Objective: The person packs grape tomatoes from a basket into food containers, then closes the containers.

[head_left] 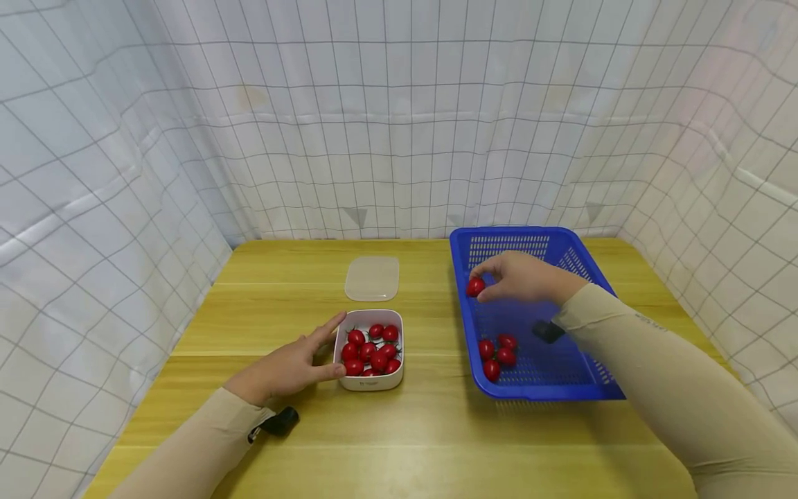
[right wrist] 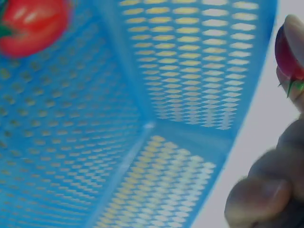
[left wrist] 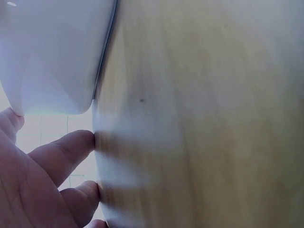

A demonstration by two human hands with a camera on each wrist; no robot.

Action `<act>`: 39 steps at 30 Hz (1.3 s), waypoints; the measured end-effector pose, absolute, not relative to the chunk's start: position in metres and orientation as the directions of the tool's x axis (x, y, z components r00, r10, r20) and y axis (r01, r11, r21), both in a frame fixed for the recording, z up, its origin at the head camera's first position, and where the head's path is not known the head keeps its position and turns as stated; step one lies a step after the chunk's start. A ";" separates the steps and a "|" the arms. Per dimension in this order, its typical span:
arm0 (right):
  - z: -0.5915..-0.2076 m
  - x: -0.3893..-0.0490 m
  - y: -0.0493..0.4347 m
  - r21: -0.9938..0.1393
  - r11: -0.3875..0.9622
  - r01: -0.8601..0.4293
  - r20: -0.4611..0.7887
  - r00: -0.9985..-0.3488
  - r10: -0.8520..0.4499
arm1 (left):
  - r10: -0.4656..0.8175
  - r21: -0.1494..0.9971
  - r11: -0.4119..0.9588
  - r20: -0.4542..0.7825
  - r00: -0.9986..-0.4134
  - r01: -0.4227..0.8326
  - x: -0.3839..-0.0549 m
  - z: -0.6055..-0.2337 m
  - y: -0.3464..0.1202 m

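Note:
Low over the left part of a blue basket (head_left: 464,315), my right hand (head_left: 520,277) pinches a cherry tomato (head_left: 476,287) between thumb and fingertips. In the right wrist view the pinched tomato shows its green stem at the right edge. Several cherry tomatoes (head_left: 506,356) lie in the basket's front left part. My left hand (head_left: 289,364) rests against the left side of a white box (head_left: 371,383), with thumb and index finger spread along it. Several red cherry tomatoes (head_left: 368,352) fill the box. The left wrist view shows fingertips (left wrist: 78,142) by the box's outer wall.
A translucent flat lid (head_left: 372,278) lies on the wooden table (head_left: 430,436) behind the white box. White grid-patterned curtains (head_left: 399,138) stand around the back and sides of the table.

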State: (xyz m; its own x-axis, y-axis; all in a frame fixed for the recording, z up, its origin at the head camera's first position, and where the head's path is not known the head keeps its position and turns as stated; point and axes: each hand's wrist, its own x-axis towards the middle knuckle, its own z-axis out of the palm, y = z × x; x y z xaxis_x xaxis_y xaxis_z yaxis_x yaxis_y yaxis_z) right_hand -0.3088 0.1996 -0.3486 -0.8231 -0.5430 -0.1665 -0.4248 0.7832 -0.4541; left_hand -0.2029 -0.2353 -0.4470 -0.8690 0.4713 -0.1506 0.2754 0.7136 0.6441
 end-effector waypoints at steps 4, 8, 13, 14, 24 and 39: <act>-0.329 -0.305 0.192 -0.455 0.778 -0.432 -0.108 -0.841 -0.530 | 0.473 0.644 0.713 -0.150 -0.868 0.278 -0.203 -0.446 -0.235; -0.314 -0.302 0.182 -0.480 0.756 -0.445 -0.099 -0.829 -0.550 | 0.469 0.642 0.717 -0.155 -0.869 0.273 -0.203 -0.447 -0.235; -0.305 -0.291 0.153 -0.477 0.713 -0.514 -0.088 -0.779 -0.620 | 0.467 0.639 0.719 -0.157 -0.870 0.271 -0.203 -0.447 -0.235; -0.304 -0.289 0.146 -0.469 0.706 -0.530 -0.089 -0.767 -0.635 | 0.469 0.641 0.717 -0.154 -0.870 0.273 -0.203 -0.447 -0.235; -0.301 -0.264 0.079 -0.404 0.656 -0.637 -0.152 -0.661 -0.735 | 0.463 0.645 0.720 -0.171 -0.870 0.256 -0.205 -0.445 -0.234; -0.304 -0.257 0.054 -0.367 0.610 -0.702 -0.166 -0.596 -0.786 | 0.466 0.649 0.716 -0.168 -0.869 0.259 -0.203 -0.447 -0.235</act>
